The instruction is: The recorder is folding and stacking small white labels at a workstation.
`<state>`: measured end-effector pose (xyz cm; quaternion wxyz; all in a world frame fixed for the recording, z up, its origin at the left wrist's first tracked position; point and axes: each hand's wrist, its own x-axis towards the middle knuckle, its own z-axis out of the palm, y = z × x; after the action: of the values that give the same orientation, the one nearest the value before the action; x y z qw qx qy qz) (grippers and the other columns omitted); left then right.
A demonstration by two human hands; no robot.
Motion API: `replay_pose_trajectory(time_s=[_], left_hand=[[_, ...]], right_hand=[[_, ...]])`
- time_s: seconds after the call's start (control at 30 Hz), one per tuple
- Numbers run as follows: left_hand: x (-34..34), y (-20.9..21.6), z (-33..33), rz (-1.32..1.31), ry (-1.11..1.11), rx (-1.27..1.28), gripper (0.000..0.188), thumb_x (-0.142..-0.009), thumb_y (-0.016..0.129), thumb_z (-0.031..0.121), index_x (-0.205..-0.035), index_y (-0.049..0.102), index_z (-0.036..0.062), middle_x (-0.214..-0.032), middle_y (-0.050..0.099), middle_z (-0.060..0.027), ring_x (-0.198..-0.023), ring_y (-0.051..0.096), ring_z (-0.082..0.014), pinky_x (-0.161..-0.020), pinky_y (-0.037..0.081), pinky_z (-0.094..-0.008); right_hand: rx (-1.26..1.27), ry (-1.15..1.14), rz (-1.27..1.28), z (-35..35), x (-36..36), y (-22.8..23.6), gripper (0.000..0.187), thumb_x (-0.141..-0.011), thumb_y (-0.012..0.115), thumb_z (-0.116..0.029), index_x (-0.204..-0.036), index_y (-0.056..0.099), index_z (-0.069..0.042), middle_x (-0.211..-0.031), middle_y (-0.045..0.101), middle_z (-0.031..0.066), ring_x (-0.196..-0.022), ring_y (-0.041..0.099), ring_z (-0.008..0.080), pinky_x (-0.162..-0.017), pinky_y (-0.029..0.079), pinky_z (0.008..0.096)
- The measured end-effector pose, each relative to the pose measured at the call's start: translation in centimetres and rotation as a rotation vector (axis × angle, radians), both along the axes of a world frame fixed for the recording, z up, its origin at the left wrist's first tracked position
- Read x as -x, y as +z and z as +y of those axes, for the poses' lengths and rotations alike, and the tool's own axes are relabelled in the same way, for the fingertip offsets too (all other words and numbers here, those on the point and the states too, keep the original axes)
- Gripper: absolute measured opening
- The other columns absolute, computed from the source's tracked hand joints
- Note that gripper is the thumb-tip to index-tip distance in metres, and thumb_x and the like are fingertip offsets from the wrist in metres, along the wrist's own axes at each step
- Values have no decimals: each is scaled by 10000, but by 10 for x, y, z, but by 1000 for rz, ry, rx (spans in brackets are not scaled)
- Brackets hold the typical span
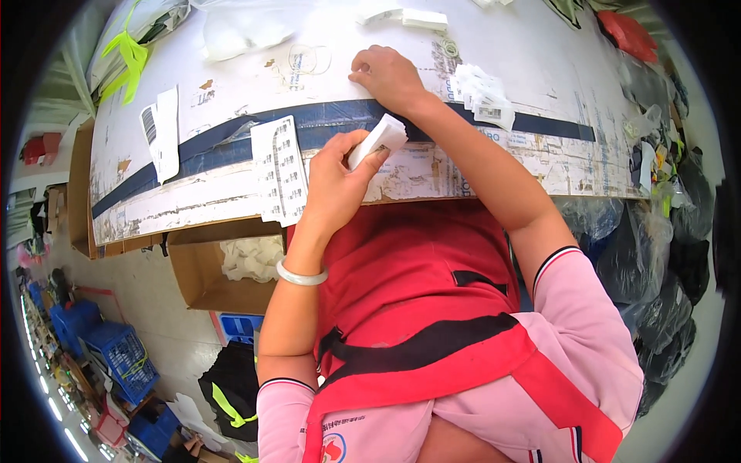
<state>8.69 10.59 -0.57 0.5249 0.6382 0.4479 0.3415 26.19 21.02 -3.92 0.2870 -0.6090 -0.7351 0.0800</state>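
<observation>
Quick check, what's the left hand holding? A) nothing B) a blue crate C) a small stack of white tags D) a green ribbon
C: the left hand pinches a small stack of white tags above the table edge, while the right hand rests on the tabletop.

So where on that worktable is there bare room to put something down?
The widest bare patch of the table lies right of the right hand, beyond the small pile of white tags. Another lies between the label sheet and the barcode strip. The far edge is crowded with a plastic bag and white pieces; the left hand holds a white stack.
</observation>
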Motion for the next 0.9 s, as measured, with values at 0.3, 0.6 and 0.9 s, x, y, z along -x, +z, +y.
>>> replay_pose_trajectory(time_s=[0.3,0.6,0.9], left_hand=[[10,-16,5,-605,82,532,304,-937,603,189,-1138,592,-38,-986,662,-90,-841,648,-162,-784,553,-318],[10,-8,15,-821,170,566,326,-958,571,230,-1121,583,-52,-1003,656,-118,-867,650,-182,-789,558,-346],[-11,-3,27,-744,140,529,293,-936,604,200,-1091,597,-48,-980,662,-116,-828,655,-179,-779,562,-339]], right_hand=[[229,-33,347,-16,-15,9,177,-849,627,-215,-887,656,-45,-881,642,108,-800,608,261,-750,486,361],[573,18,921,-28,-20,22,200,-917,614,-237,-949,629,-40,-764,544,-35,-680,469,64,-654,416,209],[428,228,815,-76,-7,24,169,-943,568,-188,-980,584,-23,-788,555,-20,-710,472,54,-667,417,206]])
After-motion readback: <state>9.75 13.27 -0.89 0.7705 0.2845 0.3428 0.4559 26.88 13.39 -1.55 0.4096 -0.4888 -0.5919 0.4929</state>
